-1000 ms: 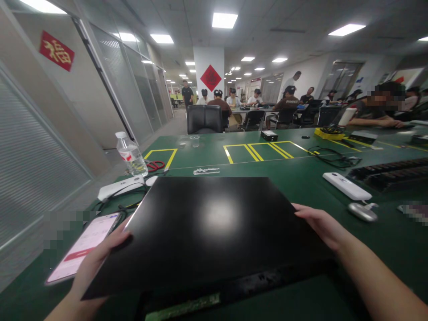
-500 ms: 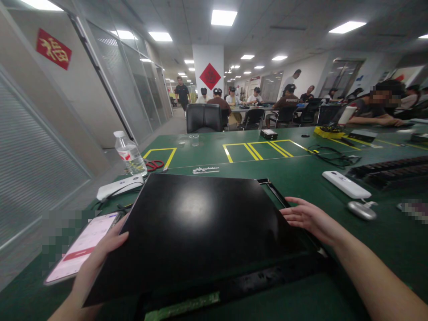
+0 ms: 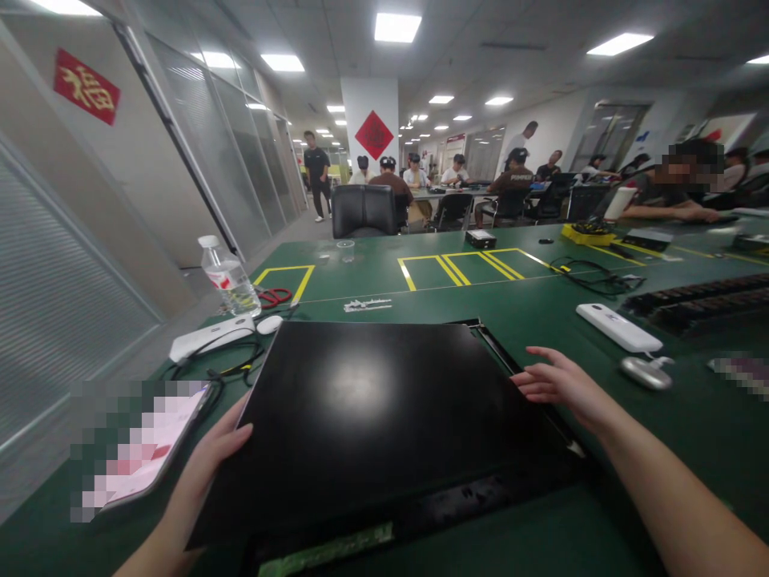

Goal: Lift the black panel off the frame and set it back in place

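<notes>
Starting at the left, we saw a smartphone with a blurred pinkish screen (image 3: 141, 453) lying on the green table mat (image 3: 372, 276), just beside our left hand (image 3: 207, 469). That hand was closed on the left edge of the glossy black rectangular panel (image 3: 384, 401), thumb on top and the fingers hidden beneath. Behind it stood a clear plastic water bottle (image 3: 227, 276), with red-handled scissors (image 3: 273, 297) to its right. The panel lay in the middle of the mat, directly before us, resting over a thin dark frame (image 3: 496, 344) that showed along its right side. Our right hand (image 3: 561, 389) was open and flat, its fingertips touching the panel's right edge and gripping nothing. Further right sat 2 small things: a white oblong power bank (image 3: 618, 327) and a silver oval mouse (image 3: 646, 373).
</notes>
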A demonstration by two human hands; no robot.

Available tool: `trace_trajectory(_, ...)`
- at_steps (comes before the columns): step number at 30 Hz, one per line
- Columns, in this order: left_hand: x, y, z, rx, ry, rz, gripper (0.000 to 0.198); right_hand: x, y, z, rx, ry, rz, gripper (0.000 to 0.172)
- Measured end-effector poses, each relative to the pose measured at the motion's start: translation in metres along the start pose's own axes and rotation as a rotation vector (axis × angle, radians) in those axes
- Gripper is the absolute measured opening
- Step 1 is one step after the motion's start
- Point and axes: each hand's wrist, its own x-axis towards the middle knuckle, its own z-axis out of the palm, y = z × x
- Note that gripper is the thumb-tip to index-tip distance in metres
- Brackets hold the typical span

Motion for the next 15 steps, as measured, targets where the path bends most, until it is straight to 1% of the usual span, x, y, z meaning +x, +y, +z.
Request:
trace_trajectory(5,-0.014,0.0,0.015,0.013,0.035,-0.009,0.086,0.002,0.001,-0.001,-0.019,0.028,-0.004,0.068)
trace_trajectory(8,-0.018,0.0,0.023,0.023,0.009,-0.034,0.09,0.004,0.002,-0.003,-0.018,0.041,-0.02,0.072)
trace_trajectory(11,-0.014,-0.004,0.024,0.031,-0.019,-0.02,0.091,0.005,0.001,-0.004,-0.017,0.048,-0.03,0.074)
trace_trajectory(15,-0.001,-0.013,0.021,0.039,-0.031,-0.014,0.094,0.005,0.0,-0.005,-0.043,0.07,-0.029,0.073)
